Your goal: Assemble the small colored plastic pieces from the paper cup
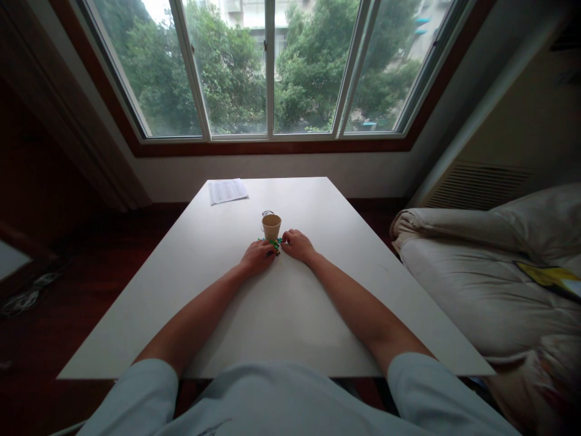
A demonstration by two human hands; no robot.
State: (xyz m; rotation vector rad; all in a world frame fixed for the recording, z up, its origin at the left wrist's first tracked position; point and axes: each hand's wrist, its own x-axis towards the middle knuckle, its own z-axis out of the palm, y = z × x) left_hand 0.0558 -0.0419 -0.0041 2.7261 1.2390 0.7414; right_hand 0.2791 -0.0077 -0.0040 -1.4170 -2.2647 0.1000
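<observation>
A light brown paper cup (271, 227) stands upright on the white table (290, 315), just beyond my hands. In front of its base lies a small cluster of green pieces (275, 244), with a few darker bits at its near side. My left hand (258, 257) rests at the left of this cluster, its fingers curled in against the pieces. From the right, my right hand (297, 244) reaches to the cluster's edge with bent fingers drawn together. Whatever either hand's fingertips hold is too small to make out.
Behind the cup lies a thin dark loop (267, 213), like a cable or wire. Printed sheets of paper (227, 191) lie at the table's far left corner. A pale sofa (454, 290) stands to the right, and a wide window (270, 72) is beyond the table.
</observation>
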